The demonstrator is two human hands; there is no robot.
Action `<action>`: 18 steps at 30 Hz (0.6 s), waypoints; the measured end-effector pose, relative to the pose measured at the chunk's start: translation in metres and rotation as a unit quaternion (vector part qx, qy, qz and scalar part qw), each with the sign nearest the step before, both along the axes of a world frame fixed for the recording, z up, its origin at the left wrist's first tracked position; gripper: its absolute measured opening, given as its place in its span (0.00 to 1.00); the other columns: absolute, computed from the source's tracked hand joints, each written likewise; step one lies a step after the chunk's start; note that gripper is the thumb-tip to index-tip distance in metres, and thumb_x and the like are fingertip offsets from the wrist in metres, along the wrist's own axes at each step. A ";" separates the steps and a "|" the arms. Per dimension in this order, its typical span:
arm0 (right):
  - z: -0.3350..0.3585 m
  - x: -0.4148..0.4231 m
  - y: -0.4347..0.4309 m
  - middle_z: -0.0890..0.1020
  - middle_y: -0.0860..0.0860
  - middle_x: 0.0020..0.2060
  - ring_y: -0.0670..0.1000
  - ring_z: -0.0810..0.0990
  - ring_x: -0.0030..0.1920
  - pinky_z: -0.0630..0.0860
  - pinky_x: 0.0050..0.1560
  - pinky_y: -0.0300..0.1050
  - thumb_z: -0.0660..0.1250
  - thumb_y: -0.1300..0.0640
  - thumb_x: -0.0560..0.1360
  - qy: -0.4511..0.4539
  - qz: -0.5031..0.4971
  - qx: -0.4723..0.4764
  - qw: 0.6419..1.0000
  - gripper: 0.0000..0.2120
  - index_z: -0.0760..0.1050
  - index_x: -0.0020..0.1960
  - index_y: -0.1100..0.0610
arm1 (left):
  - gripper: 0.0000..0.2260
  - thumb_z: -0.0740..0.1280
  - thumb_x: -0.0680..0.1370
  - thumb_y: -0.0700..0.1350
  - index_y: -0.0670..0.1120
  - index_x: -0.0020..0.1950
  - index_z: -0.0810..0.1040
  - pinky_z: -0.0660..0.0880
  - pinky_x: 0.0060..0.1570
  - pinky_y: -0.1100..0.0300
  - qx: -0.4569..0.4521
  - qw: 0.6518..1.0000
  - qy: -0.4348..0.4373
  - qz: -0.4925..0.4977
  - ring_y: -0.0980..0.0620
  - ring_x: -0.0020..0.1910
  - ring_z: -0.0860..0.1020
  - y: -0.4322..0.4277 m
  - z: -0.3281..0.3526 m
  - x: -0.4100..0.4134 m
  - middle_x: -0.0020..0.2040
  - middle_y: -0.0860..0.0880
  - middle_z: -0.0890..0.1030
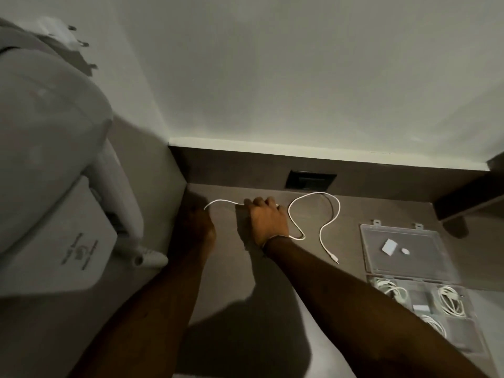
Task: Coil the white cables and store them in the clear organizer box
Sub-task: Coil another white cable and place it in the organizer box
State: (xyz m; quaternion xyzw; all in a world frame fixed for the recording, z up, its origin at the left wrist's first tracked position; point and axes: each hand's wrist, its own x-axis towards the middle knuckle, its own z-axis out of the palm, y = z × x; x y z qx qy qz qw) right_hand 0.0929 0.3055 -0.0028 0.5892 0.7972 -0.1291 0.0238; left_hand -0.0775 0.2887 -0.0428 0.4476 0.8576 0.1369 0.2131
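A long white cable snakes over the dark brown tabletop, its plug end lying at the right near the organizer. My right hand is closed on the cable near its left part. A short stretch of cable runs left from that fist to my left hand, which is in shadow and seems to pinch the cable's end. The clear organizer box lies open at the right, lid flat toward the wall. Several coiled white cables sit in its compartments.
A white appliance with a hose fills the left side beside the table. A dark socket plate is set in the back panel. A small white adapter and a round piece rest on the lid. A dark shelf juts at right.
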 end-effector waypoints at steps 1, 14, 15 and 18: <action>-0.003 -0.004 0.002 0.74 0.57 0.72 0.63 0.68 0.72 0.68 0.68 0.67 0.63 0.56 0.81 0.016 0.005 -0.001 1.000 0.22 0.69 0.75 0.52 | 0.18 0.57 0.83 0.43 0.35 0.69 0.72 0.65 0.69 0.45 -0.006 0.999 -0.043 0.004 0.35 0.69 0.71 0.001 0.000 0.000 0.69 0.33 0.73; 0.072 0.084 -0.068 0.81 0.51 0.37 0.47 0.78 0.39 0.79 0.44 0.54 0.66 0.56 0.83 0.343 0.072 -0.164 0.922 0.09 0.81 0.47 0.57 | 0.09 0.61 0.82 0.38 0.37 0.52 0.80 0.75 0.28 0.65 -0.050 0.862 -0.499 -0.070 0.53 0.30 0.75 -0.137 0.129 0.047 0.36 0.45 0.78; 0.083 0.092 -0.079 0.81 0.55 0.36 0.47 0.78 0.38 0.78 0.43 0.49 0.68 0.59 0.82 0.385 0.054 -0.172 0.905 0.07 0.82 0.47 0.61 | 0.09 0.61 0.83 0.39 0.38 0.49 0.80 0.76 0.28 0.63 -0.065 0.844 -0.527 -0.076 0.53 0.29 0.75 -0.150 0.141 0.052 0.35 0.46 0.77; 0.113 0.106 -0.113 0.80 0.57 0.29 0.47 0.76 0.32 0.73 0.36 0.40 0.73 0.69 0.76 0.536 -0.040 -0.171 0.826 0.02 0.84 0.47 0.64 | 0.10 0.63 0.80 0.46 0.45 0.42 0.80 0.74 0.25 0.62 -0.015 0.745 -0.666 -0.033 0.54 0.27 0.76 -0.183 0.179 0.067 0.34 0.48 0.78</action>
